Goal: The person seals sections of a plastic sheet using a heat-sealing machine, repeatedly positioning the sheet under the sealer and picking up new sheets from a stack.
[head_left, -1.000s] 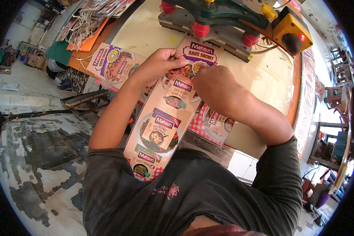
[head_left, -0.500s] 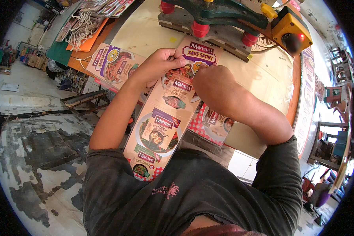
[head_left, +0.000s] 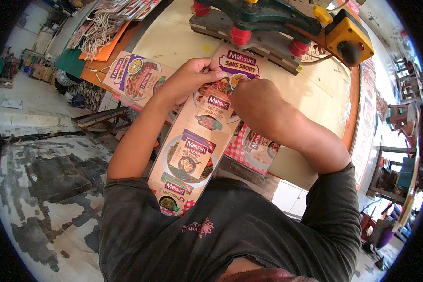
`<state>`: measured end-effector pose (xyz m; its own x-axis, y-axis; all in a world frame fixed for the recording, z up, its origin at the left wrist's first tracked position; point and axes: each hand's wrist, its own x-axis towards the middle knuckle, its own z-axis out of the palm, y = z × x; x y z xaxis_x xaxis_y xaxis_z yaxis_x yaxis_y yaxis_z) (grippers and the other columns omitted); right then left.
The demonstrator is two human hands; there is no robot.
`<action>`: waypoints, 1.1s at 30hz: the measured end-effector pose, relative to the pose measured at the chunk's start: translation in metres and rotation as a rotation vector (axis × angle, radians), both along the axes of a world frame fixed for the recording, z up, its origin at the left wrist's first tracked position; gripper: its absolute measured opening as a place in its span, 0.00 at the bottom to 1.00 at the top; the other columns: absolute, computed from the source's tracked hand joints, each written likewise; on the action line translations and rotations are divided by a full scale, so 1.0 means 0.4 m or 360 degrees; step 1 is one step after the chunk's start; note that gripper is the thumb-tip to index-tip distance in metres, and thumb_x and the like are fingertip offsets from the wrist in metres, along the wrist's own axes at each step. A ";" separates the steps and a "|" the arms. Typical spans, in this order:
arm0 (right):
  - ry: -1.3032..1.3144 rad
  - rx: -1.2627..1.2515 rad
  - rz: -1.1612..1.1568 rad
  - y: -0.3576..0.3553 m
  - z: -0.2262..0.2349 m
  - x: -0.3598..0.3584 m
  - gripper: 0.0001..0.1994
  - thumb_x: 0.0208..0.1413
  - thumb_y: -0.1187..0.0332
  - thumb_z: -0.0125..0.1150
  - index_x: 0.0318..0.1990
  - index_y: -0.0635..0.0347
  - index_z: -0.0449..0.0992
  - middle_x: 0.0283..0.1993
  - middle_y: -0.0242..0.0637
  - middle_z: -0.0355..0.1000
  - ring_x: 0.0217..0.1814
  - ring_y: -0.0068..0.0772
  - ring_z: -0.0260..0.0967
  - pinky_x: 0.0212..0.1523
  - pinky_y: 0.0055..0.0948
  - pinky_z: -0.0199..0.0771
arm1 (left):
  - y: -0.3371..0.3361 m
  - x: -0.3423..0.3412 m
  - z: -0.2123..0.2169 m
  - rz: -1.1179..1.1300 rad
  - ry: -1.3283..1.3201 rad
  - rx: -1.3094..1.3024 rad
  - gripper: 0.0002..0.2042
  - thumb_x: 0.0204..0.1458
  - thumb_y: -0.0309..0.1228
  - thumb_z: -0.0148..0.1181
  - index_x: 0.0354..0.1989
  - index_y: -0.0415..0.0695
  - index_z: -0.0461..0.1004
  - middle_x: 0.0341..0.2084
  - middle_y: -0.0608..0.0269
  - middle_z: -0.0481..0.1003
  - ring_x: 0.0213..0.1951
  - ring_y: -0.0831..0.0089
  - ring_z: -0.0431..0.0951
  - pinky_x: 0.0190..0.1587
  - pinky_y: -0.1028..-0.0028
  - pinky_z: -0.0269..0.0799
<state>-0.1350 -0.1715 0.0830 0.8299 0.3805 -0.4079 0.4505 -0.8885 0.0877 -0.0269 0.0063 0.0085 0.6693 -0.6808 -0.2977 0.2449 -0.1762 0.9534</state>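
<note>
A long printed card strip [head_left: 188, 155] with pictures of food packs runs from under the press down to my lap, tilted to the left. My left hand [head_left: 195, 77] lies over the strip's left edge, thumb and fingers pinched together above the print. Close beside it, my right hand [head_left: 258, 101] is curled closed at the strip's right edge, back of the hand up. Its fingertips are hidden, and whatever either hand pinches is too small to make out. A similar card with a white string [head_left: 136, 77] lies left of my left hand. Another printed card [head_left: 254, 150] sticks out below my right wrist.
A dark green press [head_left: 268, 19] with red knobs stands at the far side of the pale table board [head_left: 315, 94]. A yellow control box [head_left: 350, 40] with a black knob is at its right. Stacked cards with white strings [head_left: 101, 35] lie at the far left.
The red light on the yellow control box no longer shows. Both hands and the card strip stay practically where they were.
</note>
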 end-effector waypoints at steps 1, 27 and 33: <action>0.0005 -0.0001 0.0005 -0.001 0.001 0.000 0.12 0.45 0.69 0.72 0.40 0.58 0.87 0.44 0.45 0.83 0.47 0.40 0.84 0.42 0.35 0.83 | 0.000 0.001 -0.003 0.0003 -0.0014 -0.0013 0.09 0.63 0.32 0.65 0.44 0.43 0.75 0.31 0.72 0.76 0.29 0.88 0.72 0.27 0.85 0.66; -0.0247 0.0068 0.0178 -0.020 -0.035 -0.006 0.11 0.52 0.72 0.64 0.39 0.72 0.82 0.35 0.51 0.81 0.34 0.41 0.83 0.31 0.34 0.83 | -0.013 -0.001 -0.008 -0.0016 -0.0076 -0.0294 0.32 0.63 0.28 0.61 0.74 0.38 0.57 0.64 0.56 0.70 0.61 0.71 0.73 0.64 0.72 0.69; -0.0259 0.0094 0.0202 -0.024 -0.032 -0.008 0.11 0.53 0.71 0.64 0.39 0.72 0.82 0.35 0.50 0.81 0.33 0.41 0.83 0.31 0.35 0.83 | -0.016 0.005 -0.016 -0.0001 -0.0045 -0.0301 0.30 0.64 0.27 0.60 0.73 0.38 0.58 0.64 0.56 0.70 0.60 0.71 0.75 0.62 0.70 0.72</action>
<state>-0.1381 -0.1810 0.0700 0.8270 0.5054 -0.2464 0.5432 -0.8313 0.1178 -0.0250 -0.0001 0.0020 0.6751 -0.7233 -0.1454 0.2176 0.0070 0.9760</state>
